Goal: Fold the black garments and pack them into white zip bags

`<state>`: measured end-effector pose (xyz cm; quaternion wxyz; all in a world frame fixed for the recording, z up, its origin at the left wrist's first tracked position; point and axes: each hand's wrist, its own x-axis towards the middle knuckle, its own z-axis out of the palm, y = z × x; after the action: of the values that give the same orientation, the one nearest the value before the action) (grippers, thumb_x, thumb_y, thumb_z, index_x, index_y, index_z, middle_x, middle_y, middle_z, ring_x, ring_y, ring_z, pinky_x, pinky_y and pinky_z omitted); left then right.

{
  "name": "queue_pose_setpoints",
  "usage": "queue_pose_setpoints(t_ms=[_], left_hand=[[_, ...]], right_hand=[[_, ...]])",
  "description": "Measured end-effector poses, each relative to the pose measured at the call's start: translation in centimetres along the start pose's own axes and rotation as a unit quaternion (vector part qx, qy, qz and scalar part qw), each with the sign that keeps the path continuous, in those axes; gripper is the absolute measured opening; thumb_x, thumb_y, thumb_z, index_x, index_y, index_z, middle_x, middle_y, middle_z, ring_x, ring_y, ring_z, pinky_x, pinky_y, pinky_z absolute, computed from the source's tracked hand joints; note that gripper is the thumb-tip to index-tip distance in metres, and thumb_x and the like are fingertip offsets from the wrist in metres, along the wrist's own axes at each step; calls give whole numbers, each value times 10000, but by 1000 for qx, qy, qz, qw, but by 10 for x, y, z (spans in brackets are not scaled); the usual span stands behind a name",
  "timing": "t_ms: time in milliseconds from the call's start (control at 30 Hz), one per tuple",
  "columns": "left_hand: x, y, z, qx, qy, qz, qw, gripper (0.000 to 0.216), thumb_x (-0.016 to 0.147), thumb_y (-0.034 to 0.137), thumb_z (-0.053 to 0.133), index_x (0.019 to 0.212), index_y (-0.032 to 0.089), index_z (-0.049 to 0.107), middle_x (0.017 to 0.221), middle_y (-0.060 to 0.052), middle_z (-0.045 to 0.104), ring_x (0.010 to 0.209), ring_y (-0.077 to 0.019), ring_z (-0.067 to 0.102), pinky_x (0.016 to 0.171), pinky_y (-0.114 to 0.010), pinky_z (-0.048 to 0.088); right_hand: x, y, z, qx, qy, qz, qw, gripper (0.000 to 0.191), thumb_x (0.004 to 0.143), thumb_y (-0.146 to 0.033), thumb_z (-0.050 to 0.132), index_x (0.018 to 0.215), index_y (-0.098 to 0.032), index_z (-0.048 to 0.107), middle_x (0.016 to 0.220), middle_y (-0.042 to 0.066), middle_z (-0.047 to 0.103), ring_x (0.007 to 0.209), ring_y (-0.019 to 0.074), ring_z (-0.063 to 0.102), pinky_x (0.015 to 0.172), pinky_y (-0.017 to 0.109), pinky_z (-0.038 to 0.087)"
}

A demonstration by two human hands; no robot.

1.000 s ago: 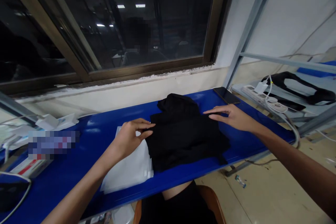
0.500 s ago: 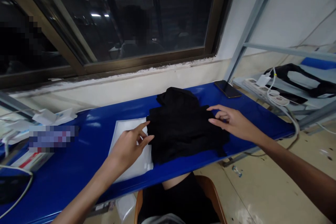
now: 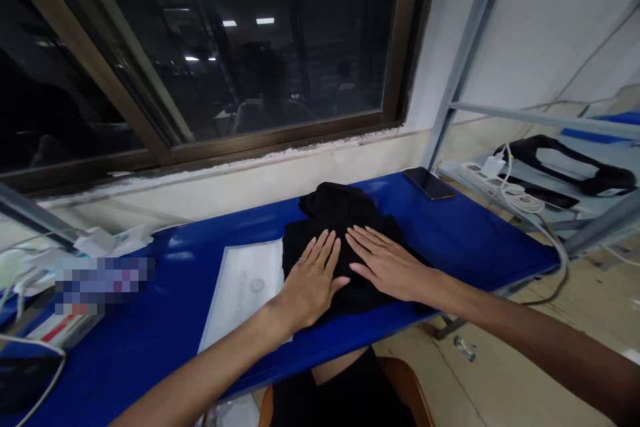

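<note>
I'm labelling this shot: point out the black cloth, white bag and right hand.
Black cloth (image 3: pixel 343 207): head view, far bunched part.
White bag (image 3: pixel 241 288): head view, printed face.
Right hand (image 3: pixel 386 265): head view, its back.

Bare forearms (image 3: pixel 215 361), black lower clothing (image 3: pixel 345 395); left grip (image 3: pixel 309 287) wears perhaps 1 ring (image 3: pixel 302 259).

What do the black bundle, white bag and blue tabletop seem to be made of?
Black bundle: matte fabric, by its soft folds.
White bag: probably thin frosted plastic, since it looks cloudy, with faint print.
Blue tabletop: glossy, showing bright reflections; plastic covering or painted board, can't tell.
</note>
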<state>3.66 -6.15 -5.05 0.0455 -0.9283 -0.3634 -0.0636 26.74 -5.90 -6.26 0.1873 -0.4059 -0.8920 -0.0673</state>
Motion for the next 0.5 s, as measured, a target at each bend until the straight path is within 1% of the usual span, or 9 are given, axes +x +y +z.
queue_pose_setpoints(t_ms=[33,100,167,200,233,300,367,433,500], left_hand=[[1,-4,3,-17,-34,-3,999,694,1061,472,363,1570,10,268,1646,-235,213,1551,-334,145,1245,-531,269],[0,-11,2,-58,-92,-14,994,756,1054,545,312,1589,20,214,1658,-232,129,1553,-336,85,1248,-537,245],[-1,-17,-9,-101,-133,-24,986,782,1040,591,309,1583,32,251,1659,-229,129,1551,-346,94,1238,-537,258],[2,-19,-16,-119,-141,-32,982,752,1040,585,319,1560,42,328,1650,-227,197,1546,-350,155,1226,-530,284],[7,-22,-23,-135,-138,-44,980,684,1047,554,332,1510,62,435,1619,-221,311,1526,-351,252,1205,-520,321],[24,-27,-33,-159,-100,-84,979,479,1056,417,386,1335,115,633,1462,-193,559,1419,-345,464,1141,-501,394],[48,-35,-37,-191,-69,-124,971,305,1002,235,479,1180,146,710,1283,-162,676,1268,-323,596,1063,-460,444],[70,-44,-37,-229,-86,-137,960,261,884,130,598,1116,142,716,1146,-136,711,1110,-285,663,952,-383,490],[87,-54,-36,-266,-133,-132,946,312,780,132,704,1092,132,709,992,-92,724,924,-232,689,791,-297,509]], right_hand=[[-3,5,5,10,-28,2,1000,609,1043,-448,419,1540,-96,407,1598,172,396,1500,286,357,1232,514,330],[-15,24,10,35,-81,40,995,667,1042,-530,376,1600,-176,288,1651,126,292,1532,277,285,1250,560,261],[-29,47,6,56,-133,98,985,679,1030,-585,350,1612,-250,253,1662,83,267,1534,284,274,1247,594,235],[-35,58,3,63,-154,124,978,675,1021,-599,352,1603,-263,286,1651,75,301,1527,294,290,1244,603,234],[-38,68,-2,65,-165,149,973,655,1018,-599,354,1581,-265,349,1627,74,358,1516,306,315,1239,608,241],[-36,83,-11,60,-141,188,970,586,1024,-554,361,1502,-246,503,1543,91,498,1473,325,399,1216,602,297],[-24,91,-20,65,-77,180,979,510,1026,-477,391,1410,-222,609,1430,117,613,1385,325,512,1161,571,392],[-5,93,-26,96,-37,119,988,446,1015,-422,444,1347,-214,658,1329,124,675,1282,302,584,1105,522,454],[15,92,-31,137,-59,54,987,415,998,-421,504,1315,-215,676,1262,113,703,1218,282,598,1068,479,470]])
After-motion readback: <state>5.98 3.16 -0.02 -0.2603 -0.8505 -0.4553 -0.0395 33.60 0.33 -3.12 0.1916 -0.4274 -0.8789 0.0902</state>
